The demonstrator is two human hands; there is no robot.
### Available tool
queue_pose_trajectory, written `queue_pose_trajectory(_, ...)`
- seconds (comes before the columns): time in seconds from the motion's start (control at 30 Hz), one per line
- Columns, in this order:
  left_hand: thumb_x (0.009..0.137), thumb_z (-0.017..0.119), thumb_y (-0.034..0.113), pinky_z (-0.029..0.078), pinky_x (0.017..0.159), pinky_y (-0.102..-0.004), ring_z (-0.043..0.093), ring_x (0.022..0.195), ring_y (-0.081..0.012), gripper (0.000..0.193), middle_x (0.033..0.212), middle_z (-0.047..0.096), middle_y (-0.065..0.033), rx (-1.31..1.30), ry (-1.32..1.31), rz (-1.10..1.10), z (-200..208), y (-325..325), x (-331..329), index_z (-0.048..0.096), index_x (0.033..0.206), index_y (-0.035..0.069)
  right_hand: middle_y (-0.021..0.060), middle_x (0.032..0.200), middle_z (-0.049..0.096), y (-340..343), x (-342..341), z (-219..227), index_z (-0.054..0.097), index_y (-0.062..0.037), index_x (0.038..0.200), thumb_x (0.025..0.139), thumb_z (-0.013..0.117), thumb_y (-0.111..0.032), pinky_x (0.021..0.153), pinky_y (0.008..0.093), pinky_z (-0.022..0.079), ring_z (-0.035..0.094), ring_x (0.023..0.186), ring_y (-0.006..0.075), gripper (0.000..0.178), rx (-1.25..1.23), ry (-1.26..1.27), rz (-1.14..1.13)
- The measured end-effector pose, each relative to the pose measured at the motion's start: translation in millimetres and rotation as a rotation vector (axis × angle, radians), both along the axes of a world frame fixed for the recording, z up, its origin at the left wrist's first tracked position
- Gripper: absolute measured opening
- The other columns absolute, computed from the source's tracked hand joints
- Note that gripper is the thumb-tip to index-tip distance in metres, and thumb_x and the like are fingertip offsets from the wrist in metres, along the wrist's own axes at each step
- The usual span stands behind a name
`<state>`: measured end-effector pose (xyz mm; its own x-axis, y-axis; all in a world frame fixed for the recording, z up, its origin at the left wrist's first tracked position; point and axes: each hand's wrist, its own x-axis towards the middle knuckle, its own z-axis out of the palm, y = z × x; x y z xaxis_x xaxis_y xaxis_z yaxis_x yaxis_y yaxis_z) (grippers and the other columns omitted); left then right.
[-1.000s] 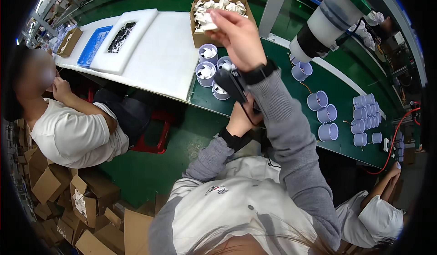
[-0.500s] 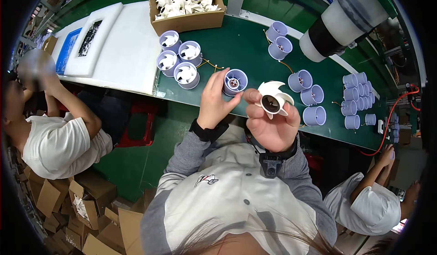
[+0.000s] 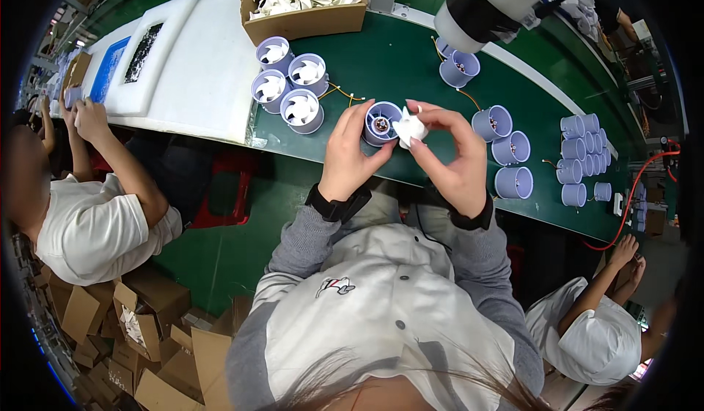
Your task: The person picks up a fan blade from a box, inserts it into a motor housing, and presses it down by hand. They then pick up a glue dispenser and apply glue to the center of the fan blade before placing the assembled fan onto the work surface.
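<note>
My left hand point(image 3: 347, 151) grips a lavender fan housing point(image 3: 372, 137) at the table's near edge, thumb and fingers around its wall. Inside the housing a motor hub with copper windings shows. Between the thumb and fingers of my right hand point(image 3: 455, 158) is a white fan impeller point(image 3: 409, 128), tilted right beside the housing's open mouth. Whether the two touch I cannot tell. Left of my hands stands a group of lavender housings point(image 3: 302, 112) with white impellers inside. To the right, housings without impellers point(image 3: 511, 148) lie or stand, some with thin yellow-orange wires.
A cardboard box point(image 3: 308, 24) of white impellers sits at the back. White foam sheets point(image 3: 198, 74) cover the table's left part. More housings point(image 3: 579, 151) are stacked far right near a red cable point(image 3: 632, 191). A black-and-white cylindrical device point(image 3: 477, 11) overhangs the back. Co-workers sit on both sides.
My right hand has turned the impeller over and brought it left, up to the housing. The left hand still holds the housing in nearly the same place.
</note>
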<state>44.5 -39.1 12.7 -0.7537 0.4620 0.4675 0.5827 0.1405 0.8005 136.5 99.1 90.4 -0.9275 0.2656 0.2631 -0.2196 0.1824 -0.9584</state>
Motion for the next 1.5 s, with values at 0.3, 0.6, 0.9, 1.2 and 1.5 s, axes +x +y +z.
queue_pose_trajectory(0.3, 0.066, 0.072, 0.01, 0.049, 0.082, -0.0377, 0.059, 0.098, -0.0334, 0.059, 0.11, 0.056, -0.0175, 0.018, -0.068, -0.02, -2.2, -0.4, -0.3, 0.051, 0.12, -0.001, 0.0065, 0.105, 0.066, 4.5, -36.1, -17.2, 0.062, -0.005, 0.098, 0.072, 0.069, -0.013, 0.088, 0.0357, 0.04, 0.056, 0.105, 0.0258, 0.028, 0.679, -0.093, -0.039)
queue_pose_trajectory(0.6, 0.066, 0.073, 0.01, 0.05, 0.081, -0.0378, 0.058, 0.099, -0.0336, 0.06, 0.112, 0.056, -0.0179, 0.032, -0.04, -0.011, -6.1, -1.1, 2.2, 0.051, 0.12, -0.001, 0.0071, 0.11, 0.066, -2.0, -26.9, -19.0, 0.065, -0.0033, 0.094, 0.072, 0.07, -0.01, 0.088, 0.0377, 0.043, 0.055, 0.11, 0.0286, 0.023, 0.862, 0.024, -0.097)
queue_pose_trajectory(0.9, 0.065, 0.074, 0.009, 0.05, 0.08, -0.038, 0.058, 0.099, -0.0337, 0.06, 0.112, 0.056, -0.0174, 0.028, -0.031, -0.008, -5.4, -1.3, 4.7, 0.051, 0.121, 0.0, 0.0084, 0.127, 0.057, -6.3, -25.0, -11.7, 0.067, -0.0018, 0.092, 0.074, 0.068, -0.014, 0.088, 0.0389, 0.042, 0.052, 0.113, 0.0301, 0.022, 1.058, -0.027, -0.089)
queue_pose_trajectory(1.2, 0.063, 0.073, 0.008, 0.05, 0.079, -0.0387, 0.058, 0.097, -0.0348, 0.062, 0.11, 0.057, -0.0177, 0.006, 0.03, 0.039, -10.8, -1.1, 2.4, 0.051, 0.12, -0.001, 0.0076, 0.136, 0.048, -17.4, -27.2, -10.0, 0.066, 0.0011, 0.094, 0.076, 0.069, -0.022, 0.092, 0.0433, 0.04, 0.048, 0.119, 0.0294, 0.03, 1.392, 0.021, 0.007)
queue_pose_trajectory(1.5, 0.065, 0.074, 0.009, 0.041, 0.092, -0.0446, 0.049, 0.106, -0.0381, 0.064, 0.113, 0.054, -0.0191, -0.082, 0.112, 0.11, -1.2, 1.5, 8.7, 0.049, 0.123, -0.005, 0.0119, 0.138, 0.045, -1.4, -7.3, -17.9, 0.063, -0.0064, 0.11, 0.077, 0.068, -0.022, 0.097, 0.043, 0.038, 0.045, 0.122, 0.0353, 0.036, 1.13, 0.025, -0.034)
